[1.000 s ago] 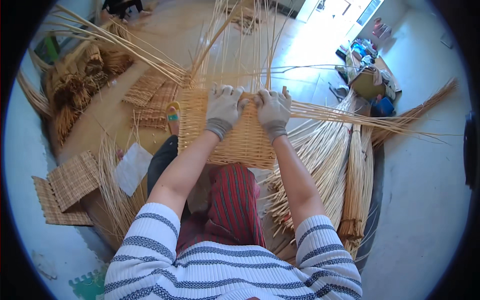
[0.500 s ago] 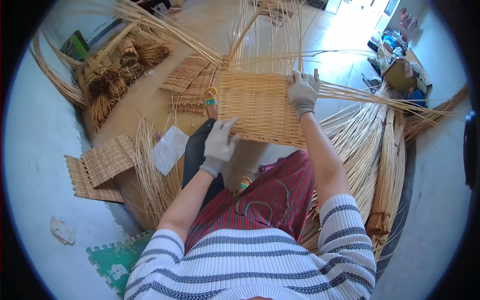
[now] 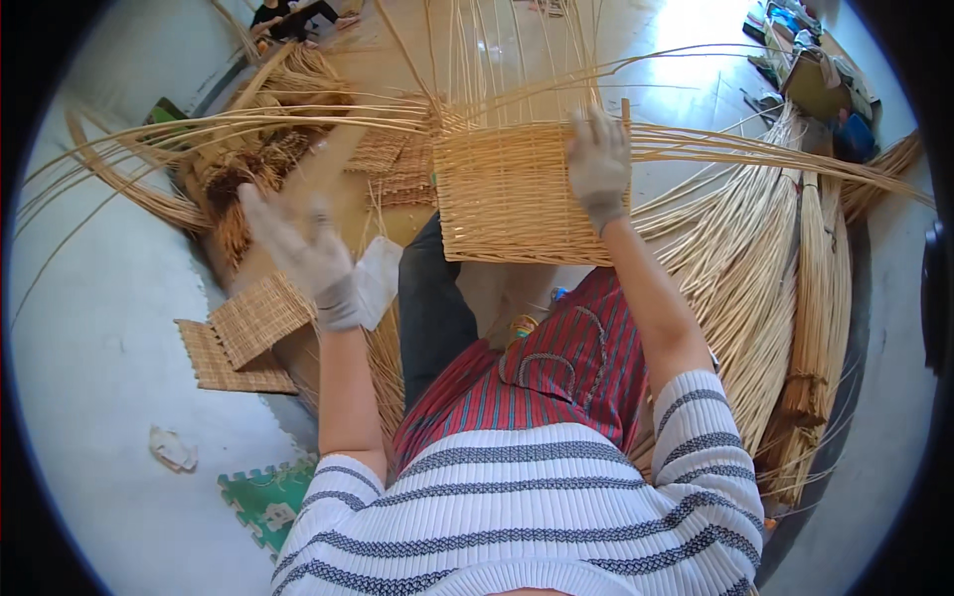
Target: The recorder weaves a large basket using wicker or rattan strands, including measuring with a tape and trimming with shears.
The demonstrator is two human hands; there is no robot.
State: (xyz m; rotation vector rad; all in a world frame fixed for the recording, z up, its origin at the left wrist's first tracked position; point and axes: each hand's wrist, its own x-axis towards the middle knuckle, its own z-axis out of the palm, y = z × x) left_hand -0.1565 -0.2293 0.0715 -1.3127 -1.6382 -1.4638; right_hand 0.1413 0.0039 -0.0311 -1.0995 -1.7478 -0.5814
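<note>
A woven wicker panel (image 3: 512,194) with long loose rods fanning from its top and sides stands before me. My right hand (image 3: 599,171), in a pale work glove, holds it at the upper right corner; its fingertips are blurred and reach over the top edge. A short wooden stick (image 3: 625,114) juts up beside that hand. My left hand (image 3: 306,253), gloved too, is raised away from the panel to the left, its fingers spread and nothing in them. Willow-like rods (image 3: 298,121) stretch from the panel's upper left corner past that hand toward the left wall.
Bundled rods (image 3: 740,248) lean along the right side. Woven mats (image 3: 260,316) lie at the left wall, and others (image 3: 402,164) behind the panel. Dark-ended bundles (image 3: 238,174) lie far left. A green foam mat (image 3: 273,507) is low at left. Another person (image 3: 298,18) sits at the far left.
My left hand has left the panel's lower left edge and swung up and left, opening wide. The left-hand rods have swung down toward the left wall. My right hand stays at the panel's corner.
</note>
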